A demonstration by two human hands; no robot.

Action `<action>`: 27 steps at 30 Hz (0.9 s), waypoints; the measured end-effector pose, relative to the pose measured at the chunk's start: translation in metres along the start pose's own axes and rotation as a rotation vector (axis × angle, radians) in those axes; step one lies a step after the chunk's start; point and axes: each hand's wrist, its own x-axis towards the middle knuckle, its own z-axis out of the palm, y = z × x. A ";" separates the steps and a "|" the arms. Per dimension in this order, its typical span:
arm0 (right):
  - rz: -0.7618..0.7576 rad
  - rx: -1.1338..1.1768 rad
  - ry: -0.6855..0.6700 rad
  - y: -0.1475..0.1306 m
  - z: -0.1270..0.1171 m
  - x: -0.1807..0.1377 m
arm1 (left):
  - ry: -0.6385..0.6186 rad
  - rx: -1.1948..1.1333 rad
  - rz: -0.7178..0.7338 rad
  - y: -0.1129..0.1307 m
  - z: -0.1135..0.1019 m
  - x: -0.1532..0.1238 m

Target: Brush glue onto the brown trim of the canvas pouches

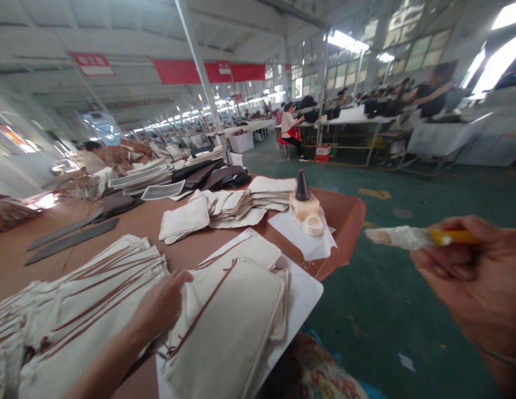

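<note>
My right hand (469, 266) is closed around the yellow handle of a brush (449, 237), held out over the floor at the right. White wrapping covers the brush's neck, and its bristles look pale and caked. At the left, my left hand (164, 302) has its fingers closed on the edge of a cream fabric piece (228, 327) with brown trim; its fingertips are partly hidden. This piece lies on similar ones over a white sheet (301, 293). Left of that hand, many more trimmed pieces (100, 293) lie fanned out, overlapping.
A pale glue bottle (305, 208) with a black cone top stands on white paper (295, 244) near the corner of the brown table (345, 221). Cream stacks (230, 208), dark strips (75, 238) and dark pieces (208, 174) lie farther back. Another person (291, 127) sits beyond the aisle.
</note>
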 end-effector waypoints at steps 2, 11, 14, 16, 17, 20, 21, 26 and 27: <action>0.196 0.242 0.078 0.007 0.031 -0.001 | -0.091 -0.112 -0.010 0.034 0.023 0.015; 0.460 0.297 -0.008 0.049 0.091 -0.036 | -0.152 -0.362 -0.295 0.099 0.083 0.078; 0.425 0.283 -0.055 0.053 0.095 -0.035 | -0.176 -0.539 -0.266 0.106 0.076 0.065; 0.373 0.265 -0.072 0.058 0.099 -0.031 | -0.198 -0.638 -0.228 0.115 0.069 0.050; 0.349 0.246 -0.082 0.060 0.100 -0.030 | -0.209 -0.687 -0.205 0.120 0.066 0.042; 0.274 0.144 -0.154 0.065 0.107 -0.027 | -0.248 -0.880 -0.158 0.133 0.055 0.020; 0.252 0.097 -0.195 0.066 0.110 -0.026 | -0.263 -0.948 -0.144 0.137 0.052 0.014; 0.135 -0.176 -0.407 0.061 0.130 -0.023 | -0.385 -1.111 -0.092 0.153 0.041 -0.006; 0.099 -0.208 -0.412 0.060 0.133 -0.021 | -0.413 -1.133 -0.086 0.156 0.039 -0.009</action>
